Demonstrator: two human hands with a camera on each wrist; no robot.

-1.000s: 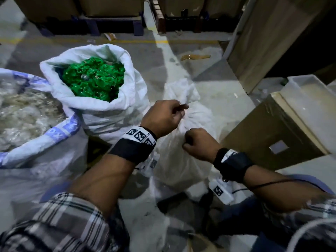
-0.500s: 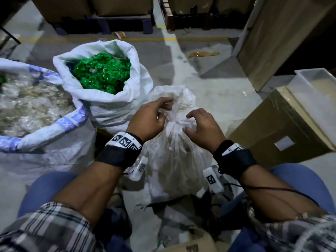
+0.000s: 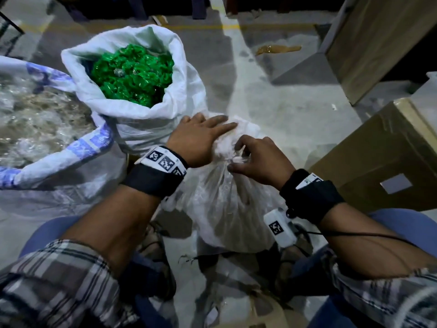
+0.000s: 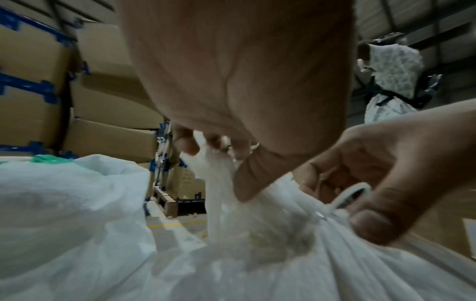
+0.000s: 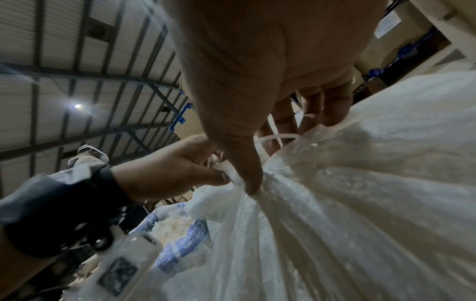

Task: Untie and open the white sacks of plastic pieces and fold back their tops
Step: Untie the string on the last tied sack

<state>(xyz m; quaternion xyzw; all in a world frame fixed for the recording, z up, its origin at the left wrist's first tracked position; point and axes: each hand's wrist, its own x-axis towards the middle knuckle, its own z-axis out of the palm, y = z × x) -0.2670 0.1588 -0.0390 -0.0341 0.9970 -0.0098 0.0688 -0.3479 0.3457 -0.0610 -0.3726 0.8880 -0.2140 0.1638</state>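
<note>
A: So, far left, what hems things in?

B: A big woven sack with blue printed bands (image 3: 71, 147), its mouth open on pale, crinkled clear scrap. Pressed against its right side stands a white woven sack (image 3: 151, 119), top rolled back into a thick soft rim, heaped with glossy green plastic pieces (image 3: 132, 74).

A: And the sack being worked on?

B: In the middle, between the person's knees: a thin translucent bag (image 3: 227, 209), wrinkled and pleated up to a gathered neck, touching the green-filled sack on its left. A white plastic tie (image 4: 347, 195) loops around that neck.

A: The left hand?

B: The left hand (image 3: 198, 140) lies over the bunched top. From the head view its fingers look stretched flat, yet the left wrist view shows fingertips and thumb curled in, pinching the film above the tie.

A: The right?

B: The right hand (image 3: 260, 159) is curled at the neck, thumb and fingers nipping the tie's loop and the pleats under it.

A: Room to move?

B: Bare grey concrete floor (image 3: 272, 102) opens beyond the bag, towards a yellow line. To the right a taped cardboard box (image 3: 378, 162) stands near the right wrist, its straight edge closing that side. Beyond it a flat brown panel (image 3: 378, 43) rises.
</note>
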